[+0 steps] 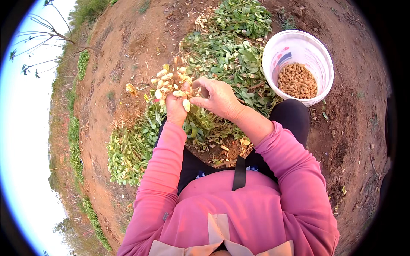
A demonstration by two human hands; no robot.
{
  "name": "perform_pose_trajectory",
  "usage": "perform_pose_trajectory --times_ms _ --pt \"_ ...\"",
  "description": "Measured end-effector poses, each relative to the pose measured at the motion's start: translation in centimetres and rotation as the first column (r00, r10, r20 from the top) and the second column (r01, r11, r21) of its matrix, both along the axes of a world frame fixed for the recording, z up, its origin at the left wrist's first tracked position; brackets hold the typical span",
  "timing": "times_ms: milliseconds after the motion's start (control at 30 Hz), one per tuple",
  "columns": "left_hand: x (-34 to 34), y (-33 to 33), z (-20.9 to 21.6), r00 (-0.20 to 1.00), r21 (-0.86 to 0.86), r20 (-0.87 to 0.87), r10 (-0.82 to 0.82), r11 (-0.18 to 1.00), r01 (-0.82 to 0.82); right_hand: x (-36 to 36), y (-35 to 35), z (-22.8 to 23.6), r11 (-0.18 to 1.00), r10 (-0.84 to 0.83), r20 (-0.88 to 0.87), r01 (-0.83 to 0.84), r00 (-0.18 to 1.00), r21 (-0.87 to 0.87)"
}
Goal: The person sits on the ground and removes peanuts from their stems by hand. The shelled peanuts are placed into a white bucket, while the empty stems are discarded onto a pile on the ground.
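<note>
A peanut plant with a cluster of pale pods is held up in my left hand, its fingers wrapped round the stems below the pods. From the right, my right hand reaches into the cluster with thumb and forefinger curled toward the pods. Whether a pod is pinched between those fingertips is hard to make out. One pod hangs low beside my left wrist, close to my right thumb. Both arms are in pink sleeves.
A white bucket with picked peanuts in its bottom stands at my right knee. Heaped leafy peanut plants lie ahead, and more plants lie by my left leg. Bare reddish soil surrounds them. A thin branch rises at far left.
</note>
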State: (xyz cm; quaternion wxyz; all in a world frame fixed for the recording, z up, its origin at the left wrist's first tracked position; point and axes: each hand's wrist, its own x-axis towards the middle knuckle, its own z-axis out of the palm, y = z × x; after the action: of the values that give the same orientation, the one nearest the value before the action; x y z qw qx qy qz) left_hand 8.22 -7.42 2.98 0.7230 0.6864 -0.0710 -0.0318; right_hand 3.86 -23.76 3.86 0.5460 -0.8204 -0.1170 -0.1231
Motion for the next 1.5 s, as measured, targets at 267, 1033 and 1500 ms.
perform_pose_trajectory --times_ms 267,1033,1500 --pt "0.9 -2.3 0.9 0.996 0.023 0.027 -0.08 0.997 0.079 1.7 -0.4 -2.4 0.718 0.332 -0.098 -0.184 0.938 0.671" --pt "3.7 -2.9 1.5 0.997 0.727 0.068 0.042 0.682 -0.078 1.5 -1.7 -0.5 0.744 0.468 -0.248 -0.227 0.848 0.628" --pt "7.3 -1.7 -2.3 0.999 0.622 0.047 0.005 0.782 -0.033 3.5 -1.7 -0.4 0.994 0.067 -0.18 -0.05 0.981 0.094"
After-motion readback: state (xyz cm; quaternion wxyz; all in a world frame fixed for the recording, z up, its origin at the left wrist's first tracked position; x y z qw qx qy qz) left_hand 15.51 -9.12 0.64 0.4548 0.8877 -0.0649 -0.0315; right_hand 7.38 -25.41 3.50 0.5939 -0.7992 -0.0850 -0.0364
